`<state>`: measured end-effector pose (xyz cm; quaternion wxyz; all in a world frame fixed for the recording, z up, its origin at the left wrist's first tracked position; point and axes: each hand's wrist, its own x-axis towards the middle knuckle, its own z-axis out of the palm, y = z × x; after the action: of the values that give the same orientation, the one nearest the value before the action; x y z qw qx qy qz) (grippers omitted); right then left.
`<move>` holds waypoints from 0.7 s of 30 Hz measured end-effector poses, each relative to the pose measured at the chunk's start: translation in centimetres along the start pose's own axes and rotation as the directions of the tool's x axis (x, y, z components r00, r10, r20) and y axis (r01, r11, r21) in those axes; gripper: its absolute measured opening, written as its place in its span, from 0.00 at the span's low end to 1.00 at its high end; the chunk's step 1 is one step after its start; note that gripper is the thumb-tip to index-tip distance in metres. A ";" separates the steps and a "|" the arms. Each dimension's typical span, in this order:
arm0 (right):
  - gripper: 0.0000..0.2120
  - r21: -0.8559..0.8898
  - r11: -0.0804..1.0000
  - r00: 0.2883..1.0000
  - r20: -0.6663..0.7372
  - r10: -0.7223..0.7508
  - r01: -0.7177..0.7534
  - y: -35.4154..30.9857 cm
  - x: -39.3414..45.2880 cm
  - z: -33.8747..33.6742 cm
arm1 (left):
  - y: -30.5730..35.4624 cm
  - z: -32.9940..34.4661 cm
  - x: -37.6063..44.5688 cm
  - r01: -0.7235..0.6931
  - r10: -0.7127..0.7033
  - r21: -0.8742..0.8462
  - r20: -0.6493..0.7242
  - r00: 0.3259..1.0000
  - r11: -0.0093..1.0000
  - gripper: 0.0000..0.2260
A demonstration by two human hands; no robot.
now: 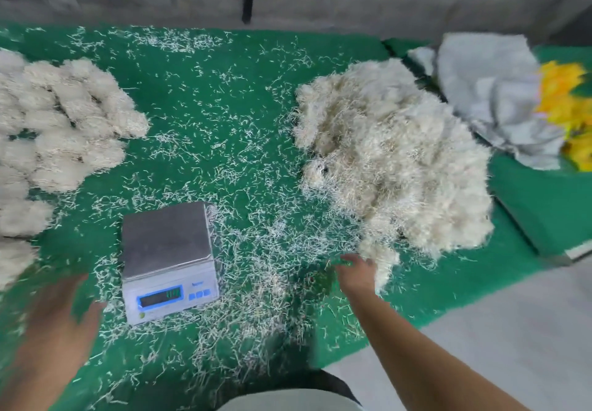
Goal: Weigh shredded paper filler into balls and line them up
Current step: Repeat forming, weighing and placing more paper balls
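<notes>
Green table (224,116) carries one scale (168,260), one loose pile (394,160), many blurred balls (64,116); both hands (355,269) empty, fingers relaxed.

Person, head-camera view. Left hand (54,324): bare, blurred, no glove, ring or watch discernible; enters frame at 8 o'clock. Right hand (355,271): bare, no glove; forearm bare along its whole visible length, no sleeve or wristband in view, entering from 5 o'clock. Torso: a strip of pale, whitish garment at 6 o'clock, edged above by a dark band; material and cut cannot be told.
</notes>
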<state>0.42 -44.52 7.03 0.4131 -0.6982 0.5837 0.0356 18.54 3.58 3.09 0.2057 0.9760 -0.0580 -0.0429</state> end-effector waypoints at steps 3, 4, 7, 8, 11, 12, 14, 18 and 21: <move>0.22 -0.141 0.989 0.997 -0.054 -0.047 0.039 1.2 3.7 -2.9 | 4.4 1.1 -2.2 0.025 -0.023 -0.013 0.097 0.995 1.000 0.24; 0.23 -0.144 0.989 0.997 -0.056 -0.044 0.035 1.8 4.9 -3.8 | 6.1 1.8 -2.8 0.026 -0.023 -0.029 0.099 0.995 0.999 0.23; 0.23 -0.129 0.992 0.999 0.040 -0.008 0.013 4.3 9.0 -5.8 | 12.2 2.4 -4.4 -0.030 0.034 -0.033 0.120 0.992 0.999 0.25; 0.21 -0.125 0.992 0.996 0.086 0.006 0.004 5.2 10.1 -6.0 | 14.5 2.3 -4.9 -0.035 0.039 -0.030 0.150 0.988 0.999 0.24; 0.20 -0.129 0.992 0.995 0.098 0.011 0.001 7.4 11.8 -6.2 | 21.1 2.7 -6.4 -0.071 0.074 -0.022 0.199 0.977 0.997 0.17; 0.21 -0.102 0.995 0.997 0.082 0.005 0.003 7.9 11.9 -6.2 | 23.2 3.0 -6.7 -0.123 0.125 -0.024 0.228 0.966 0.992 0.17; 0.20 -0.060 0.997 0.996 0.067 -0.052 0.056 8.5 11.5 -6.4 | 27.8 3.2 -7.6 -0.093 0.138 -0.148 0.329 0.934 0.985 0.16; 0.11 0.187 0.973 0.980 0.118 -0.160 0.136 8.4 9.6 -6.7 | 35.5 5.2 -7.7 0.068 0.107 -0.280 0.564 0.819 0.958 0.16; 0.12 0.379 0.893 0.920 0.202 -0.336 0.243 6.1 6.3 -7.6 | 39.8 6.3 -8.0 0.227 0.162 -0.404 0.729 0.665 0.886 0.23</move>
<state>-6.02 -54.04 5.46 0.6034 -0.6831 0.4097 -0.0382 6.19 -34.03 14.02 0.3890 0.7942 -0.1067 -0.4544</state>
